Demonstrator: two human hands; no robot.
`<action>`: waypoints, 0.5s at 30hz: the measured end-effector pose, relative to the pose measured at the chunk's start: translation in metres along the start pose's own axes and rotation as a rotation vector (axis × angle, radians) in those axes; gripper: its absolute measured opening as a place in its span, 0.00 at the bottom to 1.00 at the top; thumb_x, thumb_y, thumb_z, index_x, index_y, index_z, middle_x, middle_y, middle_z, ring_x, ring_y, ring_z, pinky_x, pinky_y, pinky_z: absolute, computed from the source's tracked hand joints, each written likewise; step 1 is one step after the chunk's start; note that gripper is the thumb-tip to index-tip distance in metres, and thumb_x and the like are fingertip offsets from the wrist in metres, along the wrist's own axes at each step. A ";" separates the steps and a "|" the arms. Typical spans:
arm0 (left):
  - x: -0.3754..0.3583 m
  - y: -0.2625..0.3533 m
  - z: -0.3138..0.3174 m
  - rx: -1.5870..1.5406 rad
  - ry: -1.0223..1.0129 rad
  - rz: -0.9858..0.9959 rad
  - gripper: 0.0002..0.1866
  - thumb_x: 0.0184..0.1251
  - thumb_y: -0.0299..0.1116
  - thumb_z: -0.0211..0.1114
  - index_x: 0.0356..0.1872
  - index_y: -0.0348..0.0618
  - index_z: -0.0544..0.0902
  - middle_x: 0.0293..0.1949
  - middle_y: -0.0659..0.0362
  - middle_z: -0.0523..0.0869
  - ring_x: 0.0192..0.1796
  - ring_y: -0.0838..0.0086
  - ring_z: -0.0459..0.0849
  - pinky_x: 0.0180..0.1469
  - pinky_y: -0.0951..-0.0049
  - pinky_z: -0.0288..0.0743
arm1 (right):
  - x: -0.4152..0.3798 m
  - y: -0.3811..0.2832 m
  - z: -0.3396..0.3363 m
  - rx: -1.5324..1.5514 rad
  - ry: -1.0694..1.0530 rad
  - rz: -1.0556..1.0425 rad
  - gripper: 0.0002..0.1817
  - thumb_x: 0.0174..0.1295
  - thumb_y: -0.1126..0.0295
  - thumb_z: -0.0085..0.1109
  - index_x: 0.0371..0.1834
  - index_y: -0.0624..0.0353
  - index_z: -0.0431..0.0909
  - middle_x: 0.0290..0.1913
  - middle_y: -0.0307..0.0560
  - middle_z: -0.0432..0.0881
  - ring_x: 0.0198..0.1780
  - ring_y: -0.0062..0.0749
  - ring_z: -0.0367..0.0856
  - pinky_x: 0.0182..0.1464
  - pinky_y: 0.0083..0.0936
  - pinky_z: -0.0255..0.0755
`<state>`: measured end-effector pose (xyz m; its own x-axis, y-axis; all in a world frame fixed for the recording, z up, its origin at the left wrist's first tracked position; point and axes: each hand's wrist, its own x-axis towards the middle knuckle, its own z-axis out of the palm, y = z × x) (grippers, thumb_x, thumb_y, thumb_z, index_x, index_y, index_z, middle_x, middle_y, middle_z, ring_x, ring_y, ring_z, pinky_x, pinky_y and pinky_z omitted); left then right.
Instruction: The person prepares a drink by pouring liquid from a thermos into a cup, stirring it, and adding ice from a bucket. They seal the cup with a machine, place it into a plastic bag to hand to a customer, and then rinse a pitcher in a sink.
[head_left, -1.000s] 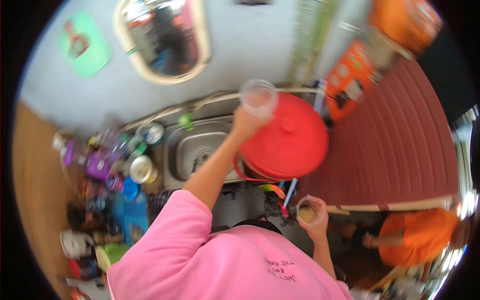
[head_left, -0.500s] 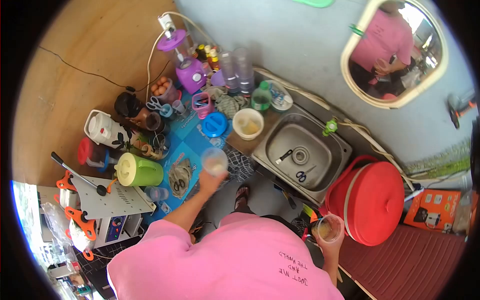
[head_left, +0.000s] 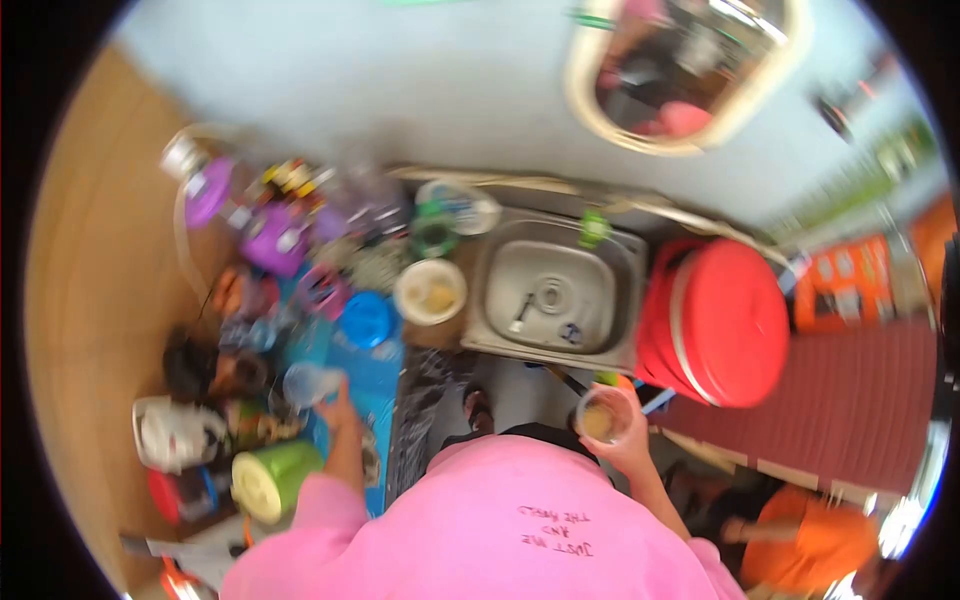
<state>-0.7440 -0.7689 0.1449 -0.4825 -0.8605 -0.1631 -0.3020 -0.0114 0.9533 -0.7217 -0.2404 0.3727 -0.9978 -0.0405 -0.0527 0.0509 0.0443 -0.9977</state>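
Person in pink at a cluttered counter, left hand gripping a clear cup near its front edge, right hand wrapped around a cup of tan drink, beside the sink.

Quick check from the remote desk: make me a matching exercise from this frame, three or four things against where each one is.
Things:
1. clear cup
2. cup of tan drink
3. red tub
4. white bowl

Places:
A. left of the sink
B. in the right hand
C. right of the sink
D. in the left hand, over the blue mat

Pairs: 1-D, 2-B, 3-C, 4-A
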 end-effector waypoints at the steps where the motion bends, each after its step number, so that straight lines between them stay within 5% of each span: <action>1: -0.023 0.009 -0.005 0.297 0.054 -0.134 0.48 0.55 0.38 0.83 0.74 0.40 0.63 0.65 0.46 0.77 0.62 0.59 0.78 0.66 0.59 0.72 | -0.007 0.001 -0.007 -0.040 0.025 -0.019 0.47 0.40 0.75 0.83 0.67 0.63 0.67 0.66 0.53 0.75 0.69 0.37 0.73 0.74 0.36 0.64; 2: -0.047 0.010 -0.011 -0.007 -0.056 -0.292 0.47 0.54 0.38 0.83 0.72 0.42 0.65 0.62 0.46 0.79 0.57 0.59 0.79 0.59 0.56 0.76 | -0.017 0.004 -0.017 -0.082 0.051 -0.034 0.46 0.41 0.76 0.83 0.67 0.62 0.67 0.66 0.53 0.75 0.70 0.38 0.73 0.75 0.37 0.63; 3: -0.056 -0.025 -0.025 0.110 -0.231 -0.155 0.45 0.54 0.36 0.83 0.71 0.41 0.66 0.60 0.44 0.79 0.57 0.62 0.79 0.57 0.57 0.77 | -0.027 0.007 -0.026 -0.081 0.105 -0.051 0.46 0.41 0.76 0.82 0.67 0.62 0.67 0.66 0.53 0.75 0.70 0.38 0.73 0.75 0.37 0.62; 4: -0.059 -0.054 -0.031 0.670 -0.280 0.114 0.41 0.55 0.32 0.82 0.69 0.39 0.69 0.55 0.43 0.82 0.53 0.66 0.83 0.53 0.63 0.80 | -0.038 0.008 -0.033 -0.078 0.154 -0.069 0.45 0.42 0.76 0.82 0.67 0.63 0.68 0.67 0.53 0.75 0.70 0.37 0.72 0.75 0.37 0.62; 6: -0.088 -0.087 -0.024 0.188 -0.714 -0.088 0.36 0.55 0.29 0.80 0.65 0.37 0.73 0.45 0.46 0.87 0.46 0.71 0.86 0.47 0.70 0.82 | -0.060 -0.002 -0.048 -0.090 0.295 -0.032 0.44 0.43 0.77 0.82 0.66 0.63 0.68 0.69 0.53 0.74 0.70 0.36 0.72 0.75 0.36 0.63; 8: -0.122 -0.106 0.038 0.186 -0.972 0.057 0.25 0.58 0.28 0.77 0.56 0.36 0.80 0.35 0.53 0.89 0.39 0.75 0.87 0.40 0.72 0.81 | -0.081 -0.003 -0.062 0.001 0.399 -0.003 0.43 0.42 0.75 0.83 0.65 0.61 0.71 0.65 0.46 0.78 0.66 0.31 0.76 0.72 0.31 0.66; 10: -0.200 0.002 0.129 0.396 -1.214 0.500 0.14 0.65 0.30 0.72 0.49 0.35 0.84 0.34 0.54 0.90 0.40 0.75 0.87 0.42 0.71 0.81 | -0.107 0.002 -0.075 0.006 0.485 -0.045 0.43 0.42 0.75 0.83 0.65 0.60 0.70 0.64 0.45 0.79 0.66 0.31 0.76 0.72 0.31 0.66; 13: -0.330 0.124 0.269 0.208 -1.319 1.050 0.09 0.69 0.33 0.69 0.43 0.38 0.87 0.36 0.50 0.90 0.41 0.64 0.90 0.47 0.66 0.80 | -0.150 0.003 -0.102 0.002 0.586 -0.028 0.44 0.42 0.74 0.83 0.65 0.60 0.69 0.64 0.45 0.79 0.66 0.31 0.77 0.72 0.31 0.67; 15: -0.428 0.196 0.340 -0.058 -1.496 1.139 0.10 0.67 0.31 0.69 0.45 0.38 0.86 0.39 0.48 0.90 0.44 0.58 0.90 0.49 0.62 0.80 | -0.184 -0.004 -0.121 -0.065 0.663 -0.004 0.44 0.42 0.73 0.83 0.65 0.58 0.70 0.63 0.45 0.79 0.64 0.31 0.78 0.70 0.31 0.69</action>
<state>-0.8762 -0.2295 0.3145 -0.6396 0.6277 0.4437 0.6467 0.1274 0.7520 -0.5431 -0.1124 0.3915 -0.8141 0.5806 0.0085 0.0656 0.1066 -0.9921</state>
